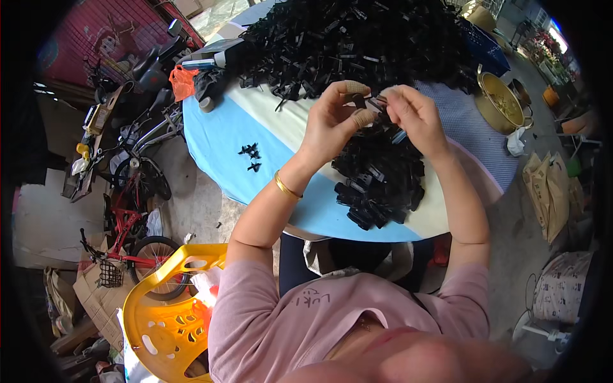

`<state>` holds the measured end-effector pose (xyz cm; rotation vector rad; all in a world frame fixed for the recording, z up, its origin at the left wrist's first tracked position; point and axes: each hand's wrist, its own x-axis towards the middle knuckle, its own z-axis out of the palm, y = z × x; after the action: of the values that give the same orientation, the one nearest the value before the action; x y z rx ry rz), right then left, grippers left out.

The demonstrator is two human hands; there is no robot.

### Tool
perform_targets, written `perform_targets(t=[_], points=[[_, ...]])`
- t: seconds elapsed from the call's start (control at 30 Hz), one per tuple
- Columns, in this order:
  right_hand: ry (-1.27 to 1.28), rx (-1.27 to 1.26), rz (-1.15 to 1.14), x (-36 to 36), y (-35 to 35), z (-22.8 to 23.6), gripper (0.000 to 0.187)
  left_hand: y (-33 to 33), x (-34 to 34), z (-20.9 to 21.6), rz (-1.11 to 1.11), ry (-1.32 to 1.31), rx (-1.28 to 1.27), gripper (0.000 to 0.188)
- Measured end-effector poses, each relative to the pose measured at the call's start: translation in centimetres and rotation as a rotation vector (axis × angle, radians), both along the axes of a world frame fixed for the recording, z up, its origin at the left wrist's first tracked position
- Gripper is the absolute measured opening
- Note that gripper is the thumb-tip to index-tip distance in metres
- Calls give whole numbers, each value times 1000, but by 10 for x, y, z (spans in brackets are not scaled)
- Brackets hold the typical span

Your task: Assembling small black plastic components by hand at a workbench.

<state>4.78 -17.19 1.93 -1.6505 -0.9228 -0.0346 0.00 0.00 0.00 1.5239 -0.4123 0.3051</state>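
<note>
Landmark for all places: the big heap [357, 45] of short black strips at the far side of the cloth-covered worktop [220, 147]. Left hand [327, 127]: raised just on the near side of the big heap; thumb and forefinger curved toward each other, partly open, with a small black piece [359, 101] held between them. Tan coverings on that thumb and forefinger; gold bracelet [285, 185] at the wrist. Right hand [419, 121]: facing the left, also near the big heap's near edge; fingers bent and drawn together just beside the piece. Contact there too small to make out; cannot tell whether they grip it. Small heap [380, 185] of similar black strips lies on the worktop, nearer the person than the big heap, below and between the hands. A few black scraps [251, 156] lie apart, left of and nearer than the big heap. Left of the big heap, at the worktop's edge: orange plastic bag [183, 82]. Right of it: blue basket [490, 50] close by, gold-coloured pot [490, 83] nearer the person. Farther left of the heap: red bicycle [128, 220]; yellow chair [137, 300] nearer the person. Brown sacks [548, 191] well to the right of the heap.
</note>
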Motion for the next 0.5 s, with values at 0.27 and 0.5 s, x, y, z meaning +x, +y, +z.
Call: perform_targets(t=[0.27,0.5], points=[[151,-98,39,-9,8,0,18,1,2,-7,6,80,-135,31],[111,-164,-14,-15,9,2,16,-3,1,-9,39,-5,-163,26]])
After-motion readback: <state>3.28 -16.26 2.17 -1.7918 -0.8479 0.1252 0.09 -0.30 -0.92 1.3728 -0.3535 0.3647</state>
